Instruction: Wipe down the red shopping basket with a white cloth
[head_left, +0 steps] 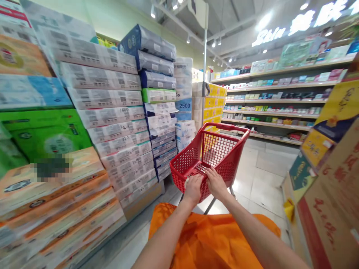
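Note:
A red plastic shopping cart point(221, 149) stands in front of me in a shop aisle, its basket empty. My left hand point(193, 188) is closed over the near rim of the cart, with something pale showing under the fingers. My right hand point(215, 183) rests right beside it on the same rim, fingers curled over the edge. Both forearms reach forward over an orange garment point(207, 239) below.
Tall stacks of packaged tissue point(112, 112) line the left side. Cardboard boxes point(331, 194) stand close on the right. Shelves of goods point(275, 101) run along the back right. A pole point(204, 74) rises behind the cart. Pale floor tiles point(258, 179) stretch ahead.

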The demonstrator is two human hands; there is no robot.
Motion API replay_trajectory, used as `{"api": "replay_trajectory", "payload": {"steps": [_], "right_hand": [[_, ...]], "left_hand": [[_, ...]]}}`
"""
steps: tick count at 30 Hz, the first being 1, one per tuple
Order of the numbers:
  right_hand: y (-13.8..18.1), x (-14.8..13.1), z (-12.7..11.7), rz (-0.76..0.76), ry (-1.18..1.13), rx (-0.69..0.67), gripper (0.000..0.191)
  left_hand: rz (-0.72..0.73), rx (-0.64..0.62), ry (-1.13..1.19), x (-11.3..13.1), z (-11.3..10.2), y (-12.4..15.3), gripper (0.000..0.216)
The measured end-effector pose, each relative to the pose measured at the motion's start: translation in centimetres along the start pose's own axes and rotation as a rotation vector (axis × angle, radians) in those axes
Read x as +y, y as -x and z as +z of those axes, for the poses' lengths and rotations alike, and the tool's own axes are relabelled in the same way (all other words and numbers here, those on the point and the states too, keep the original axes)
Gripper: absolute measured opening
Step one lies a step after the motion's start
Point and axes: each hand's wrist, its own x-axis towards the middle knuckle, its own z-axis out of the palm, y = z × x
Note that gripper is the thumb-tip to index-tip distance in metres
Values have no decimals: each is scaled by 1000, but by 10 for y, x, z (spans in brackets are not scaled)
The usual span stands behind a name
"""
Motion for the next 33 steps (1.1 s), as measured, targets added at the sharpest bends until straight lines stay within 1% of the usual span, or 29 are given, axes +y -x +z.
{"api": "replay_trajectory", "payload": {"steps": [2, 4, 5, 6, 8, 10, 12, 16, 18, 20, 23, 25, 26, 27, 29, 31, 33], "right_hand": [[4, 6, -4, -22, 6, -22, 49], [8, 13, -10, -50, 11, -30, 50], [10, 17, -12, -61, 11, -24, 50], [11, 19, -14, -64, 10, -16, 51], [13, 24, -15, -54, 3, 0, 52], [12, 28, -14, -35, -6, 9, 54], [10, 35, -12, -15, -17, 14, 56], [10, 56, -12, -14, -30, 36, 56], [13, 67, -15, 13, -24, 60, 55], [15, 75, -18, 78, -34, 88, 52], [17, 76, -20, 219, -127, 129, 48], [15, 71, -19, 317, -194, 140, 47], [13, 69, -19, 356, -214, 140, 47], [12, 66, -17, 386, -221, 140, 48], [10, 62, -16, 421, -204, 140, 49], [9, 61, -15, 420, -156, 128, 50], [9, 62, -16, 402, -102, 98, 50]], "left_hand": [[116, -43, -8, 8, 4, 2, 39], [182, -93, -9, 3, -1, 5, 40], [185, -120, -13, -5, -6, 6, 42], [169, -146, -23, -14, -11, 7, 43], [86, -176, -59, -30, -20, 7, 44], [11, -176, -76, -36, -22, 5, 43], [24, -155, -51, -27, -17, 3, 40], [240, -121, 1, 5, 0, -2, 36], [305, -133, -8, 8, 3, -6, 36], [274, -142, -44, -2, 1, -9, 35], [63, -90, -118, -26, -2, -12, 36], [-43, -53, -137, -30, 3, -12, 39], [-52, -48, -134, -25, 7, -12, 40], [-27, -56, -122, -17, 13, -13, 40], [84, -94, -85, 4, 25, -14, 40], [186, -135, -59, 20, 30, -17, 38], [215, -165, -65, 19, 27, -19, 37]]}}
